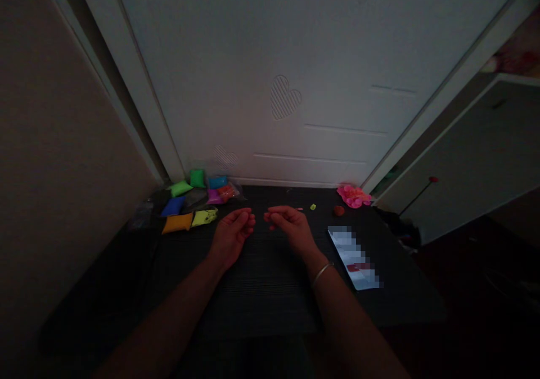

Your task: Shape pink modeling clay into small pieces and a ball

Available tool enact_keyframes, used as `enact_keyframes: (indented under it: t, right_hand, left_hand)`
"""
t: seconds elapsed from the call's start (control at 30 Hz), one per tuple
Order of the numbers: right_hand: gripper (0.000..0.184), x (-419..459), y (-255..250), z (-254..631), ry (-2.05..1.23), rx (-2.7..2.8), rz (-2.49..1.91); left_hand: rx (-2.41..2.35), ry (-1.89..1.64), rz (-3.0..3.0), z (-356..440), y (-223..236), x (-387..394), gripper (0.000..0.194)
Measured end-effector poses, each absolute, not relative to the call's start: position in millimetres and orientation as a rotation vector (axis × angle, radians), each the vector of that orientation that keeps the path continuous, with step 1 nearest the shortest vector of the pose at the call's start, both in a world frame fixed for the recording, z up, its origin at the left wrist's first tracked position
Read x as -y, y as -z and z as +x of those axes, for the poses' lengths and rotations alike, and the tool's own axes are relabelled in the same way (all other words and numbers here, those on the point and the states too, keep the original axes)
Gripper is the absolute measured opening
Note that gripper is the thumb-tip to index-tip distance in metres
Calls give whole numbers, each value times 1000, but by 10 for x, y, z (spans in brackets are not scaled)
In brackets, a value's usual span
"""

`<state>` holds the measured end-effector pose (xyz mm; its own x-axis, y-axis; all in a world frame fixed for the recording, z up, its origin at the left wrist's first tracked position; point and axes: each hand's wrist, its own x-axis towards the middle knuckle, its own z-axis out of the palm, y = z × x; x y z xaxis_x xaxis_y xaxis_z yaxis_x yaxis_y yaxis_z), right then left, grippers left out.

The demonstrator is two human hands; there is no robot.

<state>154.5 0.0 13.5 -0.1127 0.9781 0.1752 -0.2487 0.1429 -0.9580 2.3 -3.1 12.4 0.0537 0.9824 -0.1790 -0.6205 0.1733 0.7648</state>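
A yellow packet (204,217) lies near the left hand (236,230), its long axis running sideways. That hand's fingers curl nearly together, like the right hand's (289,224); whether either grips anything, I cannot tell. Rightward sits a yellow-green lump (313,207).

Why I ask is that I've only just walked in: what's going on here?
A person holds the left hand and right hand close together but apart over a dark table, fingers curled. It's too dim to tell whether either holds anything. Coloured packets lie off to the left. On the right are a small yellow piece, a reddish-brown lump, a pink frilly item and, nearer the person, a lit screen, partly blurred out.
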Motion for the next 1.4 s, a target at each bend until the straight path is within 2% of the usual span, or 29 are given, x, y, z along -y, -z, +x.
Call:
enact_keyframes:
  t: [0.17,0.27,0.43,0.63,0.83,1.17,1.4]
  right_hand:
    - [17,-1,-116,1523,-1271,1186,-906]
    - [17,-5,-111,1522,-1285,1217,-906]
    - [27,-5,-106,1514,-1353,1284,-851]
    - [22,-1,-101,1535,-1249,1305,-1023]
    - [24,-34,-74,1565,-1155,1337,-1002]
    - [19,-52,-50,1554,-1248,1286,-989]
    - [23,-39,-68,1556,-1286,1312,-944]
  left_hand:
    - [-781,-1382,600,27,-102,26,22]
    - [-804,-1340,612,32,-108,26,21]
    - [-781,-1268,647,36,-132,40,27]
    - [-823,-1258,692,33,-113,48,19]
    - [-815,-1294,689,39,-106,46,27]
    - [-783,-1222,689,53,-102,45,25]
    - [-820,-1236,725,46,-97,39,21]
